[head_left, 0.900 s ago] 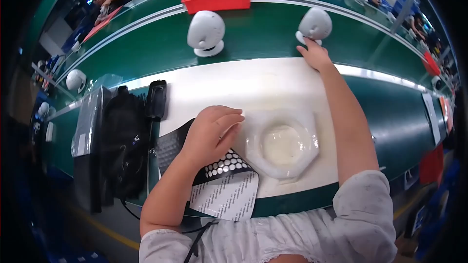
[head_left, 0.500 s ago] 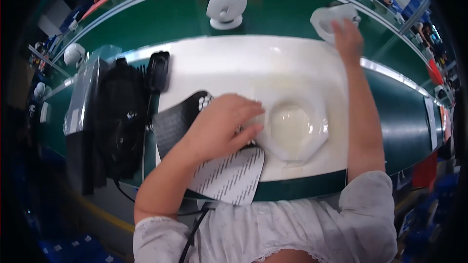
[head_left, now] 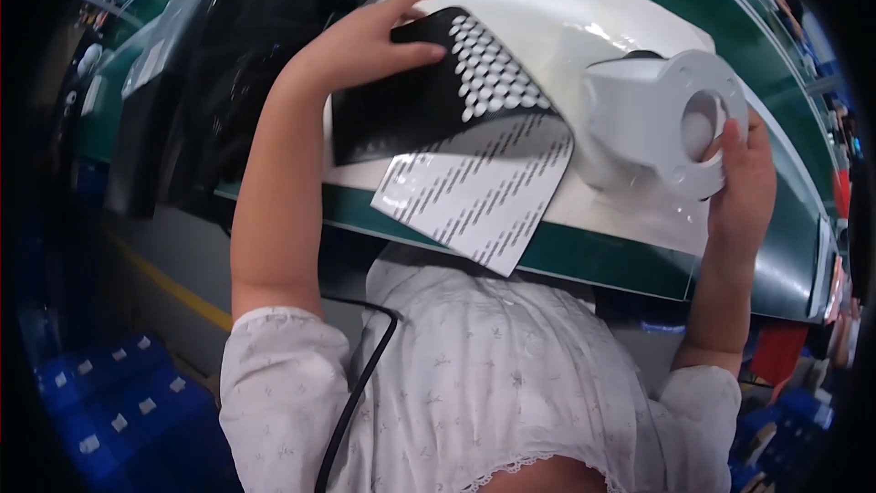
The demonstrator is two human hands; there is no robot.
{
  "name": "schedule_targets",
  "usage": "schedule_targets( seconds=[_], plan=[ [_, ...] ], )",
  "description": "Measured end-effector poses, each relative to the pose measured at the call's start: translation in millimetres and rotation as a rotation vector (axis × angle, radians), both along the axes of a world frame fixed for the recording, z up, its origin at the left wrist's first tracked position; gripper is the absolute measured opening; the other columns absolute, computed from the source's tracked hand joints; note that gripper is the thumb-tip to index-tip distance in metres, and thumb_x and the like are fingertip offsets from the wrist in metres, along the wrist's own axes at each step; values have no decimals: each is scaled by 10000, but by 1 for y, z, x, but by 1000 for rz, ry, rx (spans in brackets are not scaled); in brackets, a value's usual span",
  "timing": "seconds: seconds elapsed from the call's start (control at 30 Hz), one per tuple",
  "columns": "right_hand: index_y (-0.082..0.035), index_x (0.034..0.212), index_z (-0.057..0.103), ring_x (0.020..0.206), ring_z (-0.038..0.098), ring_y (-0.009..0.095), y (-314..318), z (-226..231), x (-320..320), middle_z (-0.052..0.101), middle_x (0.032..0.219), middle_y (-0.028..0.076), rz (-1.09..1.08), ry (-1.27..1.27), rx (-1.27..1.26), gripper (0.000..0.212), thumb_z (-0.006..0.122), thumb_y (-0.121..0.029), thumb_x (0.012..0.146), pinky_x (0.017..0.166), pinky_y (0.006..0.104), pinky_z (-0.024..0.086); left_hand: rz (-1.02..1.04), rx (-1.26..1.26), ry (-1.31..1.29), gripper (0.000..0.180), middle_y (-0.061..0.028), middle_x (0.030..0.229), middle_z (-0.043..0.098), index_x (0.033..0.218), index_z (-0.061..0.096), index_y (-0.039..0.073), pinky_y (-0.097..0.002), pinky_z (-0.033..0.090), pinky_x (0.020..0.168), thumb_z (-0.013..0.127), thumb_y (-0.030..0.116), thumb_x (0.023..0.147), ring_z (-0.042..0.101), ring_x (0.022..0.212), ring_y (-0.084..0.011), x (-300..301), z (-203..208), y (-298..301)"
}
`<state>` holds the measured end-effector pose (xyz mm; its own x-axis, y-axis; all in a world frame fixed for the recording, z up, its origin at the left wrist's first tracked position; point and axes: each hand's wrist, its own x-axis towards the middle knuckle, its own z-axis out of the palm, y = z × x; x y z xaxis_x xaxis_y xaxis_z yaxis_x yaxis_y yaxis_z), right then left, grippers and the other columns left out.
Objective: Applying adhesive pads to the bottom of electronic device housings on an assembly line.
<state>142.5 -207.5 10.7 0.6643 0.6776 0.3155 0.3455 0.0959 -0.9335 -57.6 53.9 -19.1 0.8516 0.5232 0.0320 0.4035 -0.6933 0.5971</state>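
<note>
One green bench (head_left: 630, 260), white mat (head_left: 529, 0), left fingers (head_left: 411, 0) spread over black sheet (head_left: 392, 100), right fingers (head_left: 733, 144) pinching white device (head_left: 630, 108), yellow-lined floor (head_left: 210, 260)

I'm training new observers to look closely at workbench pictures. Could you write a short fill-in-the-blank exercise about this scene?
1. The right hand holds a ____ device with a ring-shaped base.
2. The left hand is at a curling sheet whose dotted face is ____, apart from its white dots.
3. The stripe on the floor, at the picture's left, is ____.

Missing words: white; black; yellow.
</note>
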Motion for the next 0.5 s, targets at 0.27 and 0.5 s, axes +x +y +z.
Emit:
schedule_targets(
  seconds=[0.27, 0.5],
  plan=[
    [32, 1196, 357, 648, 541, 103, -20, -9, -14, 562, 793, 69, -108, 131, 126, 406, 406, -251, 909, 542, 231, 433, -64, -256, -255, 543, -39, 914, 515, 1192, 462, 148, -251, 397, 795, 690, 247, 710, 500, 879, -162, -26, 13, -4],
    [-24, 1042, 497, 941, 537, 273, -58, -14, -60, 560, 1008, 135, 261, -661, 279, 445, 633, -340, 759, 787, 361, 414, 51, -312, -768, 440, -70, 1047, 527, 1133, 491, 18, -240, 364, 865, 647, 71, 725, 475, 983, -133, -22, 31, -103]
  ],
)
